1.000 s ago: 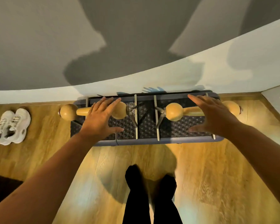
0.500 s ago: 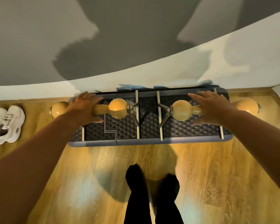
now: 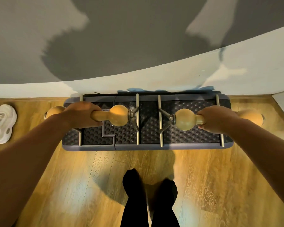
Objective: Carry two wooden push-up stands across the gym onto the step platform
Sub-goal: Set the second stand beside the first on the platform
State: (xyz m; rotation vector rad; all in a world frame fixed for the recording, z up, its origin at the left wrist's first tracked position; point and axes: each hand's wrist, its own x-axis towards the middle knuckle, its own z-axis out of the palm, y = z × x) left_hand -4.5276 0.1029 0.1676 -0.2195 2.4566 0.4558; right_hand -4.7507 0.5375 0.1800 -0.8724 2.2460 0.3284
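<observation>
Two wooden push-up stands with rounded ends and metal feet rest side by side on the dark studded step platform [image 3: 147, 147], which lies against the wall. My left hand [image 3: 79, 114] is wrapped around the handle of the left push-up stand [image 3: 118, 115]. My right hand [image 3: 217, 119] is wrapped around the handle of the right push-up stand [image 3: 185, 119]. The metal feet of both stands lie across the platform's top. My hands hide the middle of each handle.
A pair of white trainers [image 3: 1, 123] sits on the wooden floor at the left. The grey and white wall [image 3: 170, 76] rises directly behind the platform. My black-clad legs [image 3: 149, 199] stand on the floor just in front of the platform.
Both hands were open above the stands a second ago. They came down onto the handles and have now closed around them.
</observation>
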